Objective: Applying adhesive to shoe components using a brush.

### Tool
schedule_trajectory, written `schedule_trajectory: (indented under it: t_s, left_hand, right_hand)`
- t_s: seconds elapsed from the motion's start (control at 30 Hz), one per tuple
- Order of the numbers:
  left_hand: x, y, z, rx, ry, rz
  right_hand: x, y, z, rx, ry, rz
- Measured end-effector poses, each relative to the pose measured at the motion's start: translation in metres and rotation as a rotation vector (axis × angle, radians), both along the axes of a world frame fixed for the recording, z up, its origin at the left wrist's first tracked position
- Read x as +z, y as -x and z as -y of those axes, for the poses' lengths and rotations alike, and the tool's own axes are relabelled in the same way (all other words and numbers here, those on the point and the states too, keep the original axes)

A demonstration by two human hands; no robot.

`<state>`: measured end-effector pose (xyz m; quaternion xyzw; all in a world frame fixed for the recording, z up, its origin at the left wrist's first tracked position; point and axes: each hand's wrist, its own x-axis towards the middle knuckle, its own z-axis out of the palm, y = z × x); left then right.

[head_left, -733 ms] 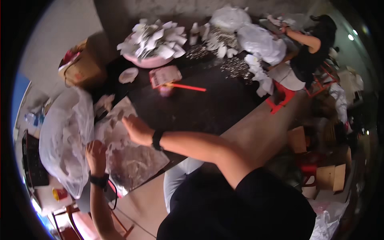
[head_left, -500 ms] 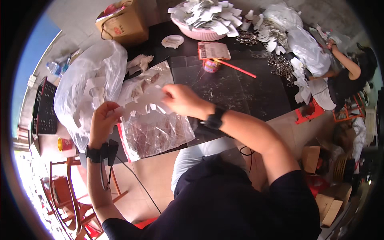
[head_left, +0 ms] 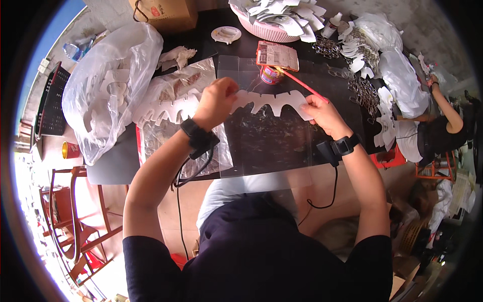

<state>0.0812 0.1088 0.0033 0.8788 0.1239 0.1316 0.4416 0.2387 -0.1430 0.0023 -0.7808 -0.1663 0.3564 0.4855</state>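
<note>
A white, notched paper-like strip (head_left: 278,102) with tooth-shaped edges stretches between my hands above the dark table. My right hand (head_left: 324,116) pinches its right end. At the other end, my left hand (head_left: 217,103) has its fingers closed by the strip, partly hiding that end. More white notched strips (head_left: 173,108) lie beside my left wrist on a clear plastic sheet or bag (head_left: 211,146). A red-handled stick (head_left: 304,84) leans from a small can (head_left: 271,75) toward my right fingers; whether they touch it I cannot tell. Flattened cardboard (head_left: 277,54) sits at the can's top.
A pink basket (head_left: 261,31) heaped with white pieces stands at the back, near a small white dish (head_left: 226,34). A large clear bag (head_left: 75,100) fills the left side. Metal rings (head_left: 363,93) and white bags lie at right, near another person (head_left: 437,131).
My right hand has moved right, away from the plastic sheet, and now grips a strip's end. My left hand has also moved right. Strips lie on the sheet beside my left wrist.
</note>
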Motion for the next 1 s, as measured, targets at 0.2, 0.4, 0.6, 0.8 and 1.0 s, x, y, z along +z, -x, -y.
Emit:
schedule_trajectory:
  t_s: [0.2,0.4,0.6,0.8,1.0]
  left_hand:
    - [0.019,0.03,0.051,-0.387,-0.593,-0.019]
    - [0.091,0.072,0.082,-0.851,-0.165,-0.245]
    - [0.027,0.019,0.067,-0.295,-0.707,-0.154]
    - [0.021,0.022,0.074,-0.322,-0.613,-0.418]
    - [0.013,0.021,0.088,-0.243,-0.685,-0.367]
  right_hand:
    - [-0.008,-0.006,0.011,0.013,0.07,0.15]
    - [0.036,0.004,0.011,0.135,0.01,0.761]
    - [0.052,0.007,-0.012,0.383,-0.343,0.92]
    - [0.05,0.007,-0.029,0.2,-0.401,0.949]
    - [0.061,-0.003,-0.055,-0.017,-0.313,0.775]
